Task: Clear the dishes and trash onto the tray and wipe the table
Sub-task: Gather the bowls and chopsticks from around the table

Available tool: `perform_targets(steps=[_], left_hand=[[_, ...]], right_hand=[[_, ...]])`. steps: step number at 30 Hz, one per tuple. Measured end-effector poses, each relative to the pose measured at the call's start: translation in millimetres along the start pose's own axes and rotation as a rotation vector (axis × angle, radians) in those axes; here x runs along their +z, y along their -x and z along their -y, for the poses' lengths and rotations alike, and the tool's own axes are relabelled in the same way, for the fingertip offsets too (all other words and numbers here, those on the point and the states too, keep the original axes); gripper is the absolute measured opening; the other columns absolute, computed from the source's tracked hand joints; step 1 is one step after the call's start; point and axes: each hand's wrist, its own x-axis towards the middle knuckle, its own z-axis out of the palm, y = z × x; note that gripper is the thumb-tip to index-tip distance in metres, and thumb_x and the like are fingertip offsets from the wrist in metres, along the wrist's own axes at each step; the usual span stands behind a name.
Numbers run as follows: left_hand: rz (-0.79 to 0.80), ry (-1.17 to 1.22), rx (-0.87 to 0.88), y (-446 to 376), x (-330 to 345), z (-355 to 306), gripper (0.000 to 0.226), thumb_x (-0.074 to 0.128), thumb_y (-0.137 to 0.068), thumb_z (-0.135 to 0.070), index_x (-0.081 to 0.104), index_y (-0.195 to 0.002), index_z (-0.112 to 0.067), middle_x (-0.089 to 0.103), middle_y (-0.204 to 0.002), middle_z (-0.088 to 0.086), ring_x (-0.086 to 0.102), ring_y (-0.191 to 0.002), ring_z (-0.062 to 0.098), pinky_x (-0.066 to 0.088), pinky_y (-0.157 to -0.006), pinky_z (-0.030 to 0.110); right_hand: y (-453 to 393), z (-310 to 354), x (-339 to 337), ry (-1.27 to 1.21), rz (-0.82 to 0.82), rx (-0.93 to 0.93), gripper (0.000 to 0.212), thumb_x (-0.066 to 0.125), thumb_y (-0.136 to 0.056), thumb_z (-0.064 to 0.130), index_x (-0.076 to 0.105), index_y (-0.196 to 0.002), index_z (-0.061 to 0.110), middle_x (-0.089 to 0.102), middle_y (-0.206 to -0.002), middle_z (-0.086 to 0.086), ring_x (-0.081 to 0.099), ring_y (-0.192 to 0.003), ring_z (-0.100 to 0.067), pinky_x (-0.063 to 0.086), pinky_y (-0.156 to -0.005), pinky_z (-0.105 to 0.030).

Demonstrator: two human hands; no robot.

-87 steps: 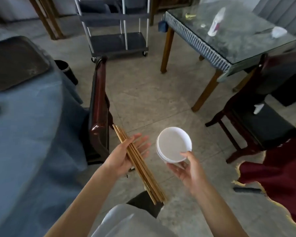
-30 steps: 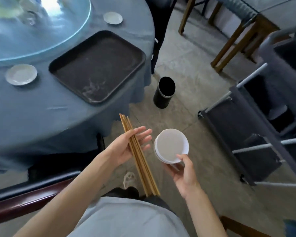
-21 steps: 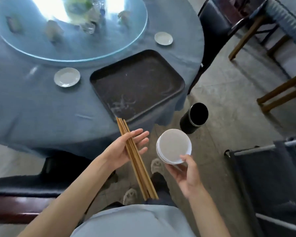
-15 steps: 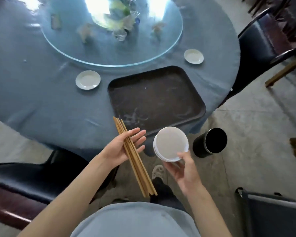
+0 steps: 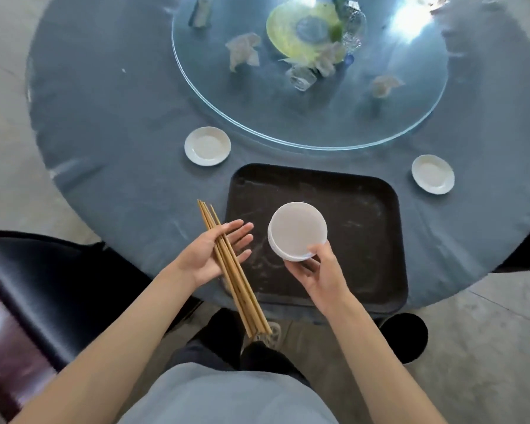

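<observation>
Two hands are busy at mid-frame. The right hand (image 5: 320, 272) holds a small stack of white bowls (image 5: 297, 230) from below, thumb curled over the near rim, above the left part of the dark tray (image 5: 364, 240). The left hand (image 5: 210, 255) lies palm up with fingers nearly straight, and a bundle of chopsticks (image 5: 230, 264) rests across the palm, thumb side against it; the sticks run from the upper left over the table edge down to the lower right past the wrist. The hands are apart, chopsticks just left of the bowls.

The tray sits on the near edge of a round table (image 5: 120, 117) covered in blue cloth. One white saucer (image 5: 207, 145) lies just beyond the tray's upper left corner, another saucer (image 5: 432, 174) just right of its upper right corner. Higher in the frame a glass turntable (image 5: 257, 117) carries crumpled tissues (image 5: 244, 52), a yellow-green plate (image 5: 288, 35) and clear glasses (image 5: 302, 78), blurred by glare. A dark chair (image 5: 43, 286) stands at lower left, and a black bin (image 5: 406, 336) on the floor at lower right, under the table edge.
</observation>
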Motion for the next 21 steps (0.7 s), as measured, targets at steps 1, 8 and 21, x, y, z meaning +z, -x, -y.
perform_targets(steps=[1,8,21], left_hand=[[-0.010,0.008,-0.006,-7,0,-7,0.037,0.047,-0.107,-0.028,0.057,-0.138,-0.011,0.070,-0.130,0.008,0.072,-0.111,0.024,0.062,-0.082,0.044],[-0.051,-0.013,-0.055,-57,-2,-48,0.036,0.049,-0.106,-0.029,0.058,-0.137,-0.013,0.070,-0.130,0.008,0.070,-0.114,0.026,0.062,-0.085,0.044],[-0.086,-0.080,-0.145,-93,-18,-85,0.035,0.052,-0.105,-0.030,0.060,-0.136,-0.015,0.070,-0.131,0.005,0.070,-0.116,0.023,0.062,-0.086,0.042]], right_hand=[[-13,5,8,0.002,0.004,0.011,0.044,0.061,-0.090,0.019,0.065,-0.131,0.035,0.061,-0.135,-0.012,0.065,-0.120,-0.033,0.063,-0.082,-0.041],[-81,24,57,0.107,0.022,0.055,0.040,0.062,-0.097,0.019,0.061,-0.127,0.045,0.055,-0.136,-0.006,0.057,-0.124,-0.034,0.063,-0.088,-0.044],[-118,33,96,0.180,-0.034,0.117,0.050,0.061,-0.100,0.016,0.056,-0.138,0.047,0.052,-0.139,0.000,0.058,-0.122,-0.035,0.063,-0.086,-0.041]])
